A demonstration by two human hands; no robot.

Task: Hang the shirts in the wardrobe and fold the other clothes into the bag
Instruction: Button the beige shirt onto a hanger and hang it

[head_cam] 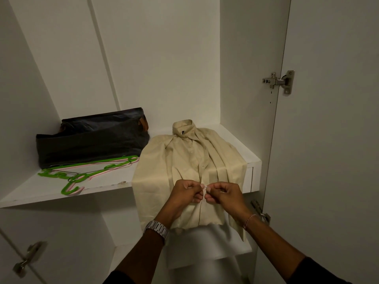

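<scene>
Nearest the camera, both hands meet at the front placket of a cream shirt: the left hand and the right hand each have fingers curled and pinch the fabric edge where the two front panels join, apparently working a button, though the button itself is too small to make out. A metal watch sits on the left wrist and a thin bracelet on the right. The shirt lies face up on a white wardrobe shelf, its hem hanging over the front edge toward the person and its collar pointing to the back wall. It looks light, thin and limp, so it should crease and slide easily on the smooth shelf; I would judge the firmer collar and shoulder seams the best places to take hold when slipping a hanger in, with the placket held only by fingertip pinches. Left of the shirt, apart from it, lies a small pile of green and pink hangers, light and likely to tangle. Behind them stands a dark soft bag, open at the top
</scene>
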